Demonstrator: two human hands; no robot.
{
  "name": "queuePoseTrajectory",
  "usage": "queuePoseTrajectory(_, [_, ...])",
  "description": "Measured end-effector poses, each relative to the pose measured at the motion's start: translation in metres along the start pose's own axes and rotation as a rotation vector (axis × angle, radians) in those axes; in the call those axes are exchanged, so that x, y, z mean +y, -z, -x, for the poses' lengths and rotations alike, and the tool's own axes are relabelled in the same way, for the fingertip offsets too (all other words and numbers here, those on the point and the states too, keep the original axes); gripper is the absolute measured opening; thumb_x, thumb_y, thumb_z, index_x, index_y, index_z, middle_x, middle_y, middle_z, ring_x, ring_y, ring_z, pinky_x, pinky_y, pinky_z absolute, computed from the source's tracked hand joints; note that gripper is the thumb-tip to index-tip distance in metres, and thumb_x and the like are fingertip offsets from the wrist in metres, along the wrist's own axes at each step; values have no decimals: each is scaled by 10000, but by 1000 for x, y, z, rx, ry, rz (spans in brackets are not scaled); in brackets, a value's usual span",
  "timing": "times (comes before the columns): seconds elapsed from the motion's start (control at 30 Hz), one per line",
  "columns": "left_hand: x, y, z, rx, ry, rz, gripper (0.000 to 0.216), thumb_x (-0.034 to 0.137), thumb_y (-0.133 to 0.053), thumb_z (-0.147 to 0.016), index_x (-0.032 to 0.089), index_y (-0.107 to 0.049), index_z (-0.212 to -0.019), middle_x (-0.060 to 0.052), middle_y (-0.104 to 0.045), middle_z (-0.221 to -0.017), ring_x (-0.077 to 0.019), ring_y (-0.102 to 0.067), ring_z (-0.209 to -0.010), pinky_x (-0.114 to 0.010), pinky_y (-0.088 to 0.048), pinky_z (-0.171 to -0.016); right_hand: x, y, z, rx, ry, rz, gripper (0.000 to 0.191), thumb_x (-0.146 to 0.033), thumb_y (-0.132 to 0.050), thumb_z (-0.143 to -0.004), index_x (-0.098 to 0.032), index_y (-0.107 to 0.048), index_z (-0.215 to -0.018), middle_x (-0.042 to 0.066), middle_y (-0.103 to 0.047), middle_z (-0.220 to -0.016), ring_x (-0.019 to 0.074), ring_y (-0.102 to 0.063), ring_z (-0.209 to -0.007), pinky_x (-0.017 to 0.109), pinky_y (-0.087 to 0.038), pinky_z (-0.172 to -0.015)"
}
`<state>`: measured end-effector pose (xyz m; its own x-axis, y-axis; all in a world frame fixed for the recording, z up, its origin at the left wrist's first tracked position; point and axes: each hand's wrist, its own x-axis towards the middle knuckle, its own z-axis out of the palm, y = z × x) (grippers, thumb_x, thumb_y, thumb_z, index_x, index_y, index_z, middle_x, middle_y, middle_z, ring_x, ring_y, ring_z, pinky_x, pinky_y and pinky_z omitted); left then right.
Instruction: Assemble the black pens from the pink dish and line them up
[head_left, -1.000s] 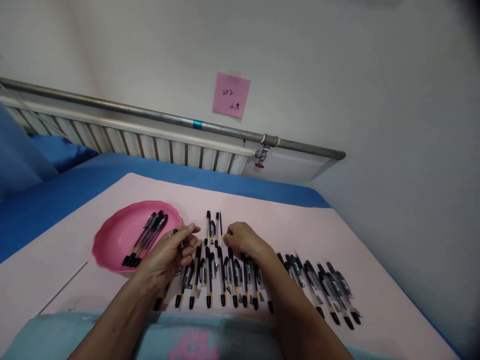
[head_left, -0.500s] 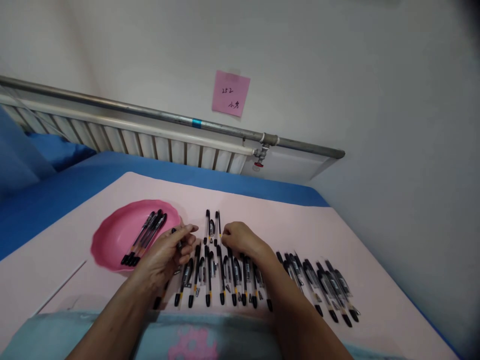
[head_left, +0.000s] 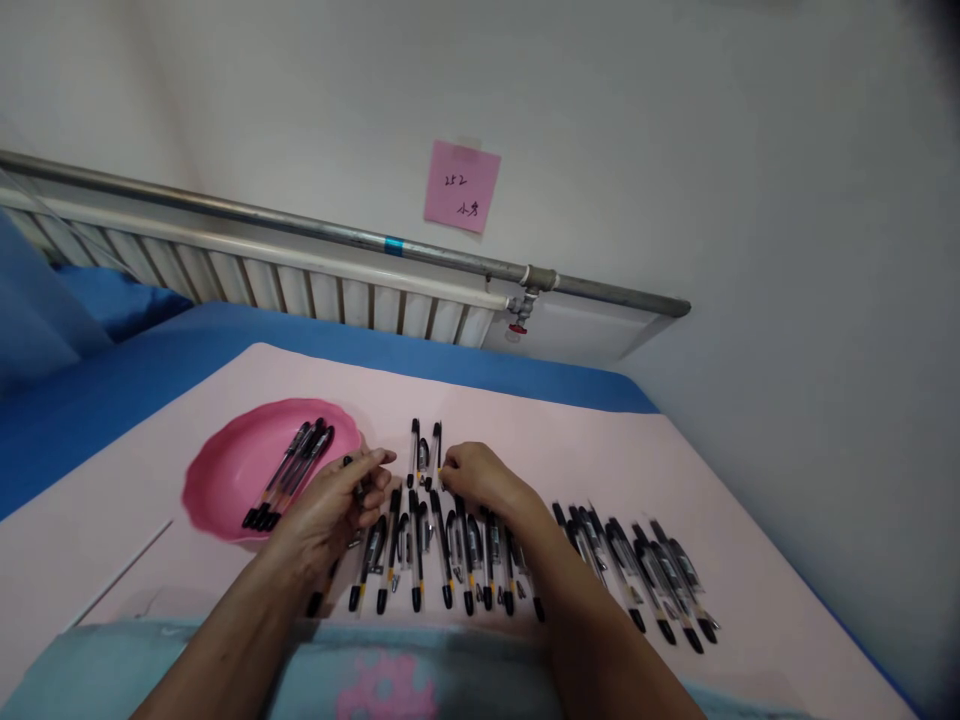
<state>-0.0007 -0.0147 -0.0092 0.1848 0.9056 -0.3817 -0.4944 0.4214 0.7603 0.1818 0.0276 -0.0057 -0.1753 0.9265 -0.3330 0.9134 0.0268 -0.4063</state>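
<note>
My left hand (head_left: 358, 490) is curled round a black pen part (head_left: 347, 462), of which only a dark end shows by the knuckles. My right hand (head_left: 472, 472) is closed, its fingertips down beside a clear pen barrel (head_left: 433, 458) with a black end. What those fingers pinch is hidden. Left of that barrel lies another one (head_left: 413, 455), with a black pen cap (head_left: 424, 455) between the two. Nearer me runs a row of disassembled pens (head_left: 416, 560), with clear barrels, black caps, refills and small metal tips. My right forearm covers part of this row.
A pink scalloped bowl (head_left: 214, 465) on the left holds several assembled pens (head_left: 289, 475). More pen parts (head_left: 660, 580) lie in a group to the right. The pink tabletop (head_left: 600, 440) meets a blue edge, with a radiator (head_left: 315, 290) and pipe behind.
The barrel beside my right fingertips has shifted slightly and leans more to the right. My right hand has moved very little, and my left hand stays where it was.
</note>
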Motion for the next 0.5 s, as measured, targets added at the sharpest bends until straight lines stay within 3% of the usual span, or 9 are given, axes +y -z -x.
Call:
queuePoseTrajectory(0.13, [-1,2,-3,8,-9,14,178,244,-637,-726,96,-610,-823,-4,-524,-595,-58,-445,-457,-159,-340,-374,-3,8,4,62,53,-31,189,-185,-460,-769,-140,-640,-737,29,-622,-573,115,-551,-496,211,-370,-547])
queuePoseTrajectory(0.23, [-5,0,-5,12,-43,47,167,231,-611,-749,94,-629,-842,-86,-628,-759,-135,-593,-668,-232,-491,-587,-18,9,15,101,210,-133,184,-216,-471,-785,-163,-646,-803,21,-659,-747,110,-576,-657,192,-384,-606])
queuePoseTrajectory(0.37, [-11,-13,-1,-47,-104,139,200,262,-599,-761,112,-639,-887,-110,-652,-916,-193,-601,-890,-288,-482,-779,-48,-5,33,128,544,-376,179,-149,-510,-742,-174,-631,-872,2,-647,-832,105,-558,-725,193,-399,-642])
queuePoseTrajectory(0.5, [-12,-21,4,-45,-110,107,300,332,-610,-747,120,-638,-957,-116,-650,-981,-223,-581,-967,-327,-456,-845,-59,-14,36,183,586,-392,188,-124,-512,-727,-168,-624,-871,5,-631,-810,107,-549,-714,195,-405,-636])
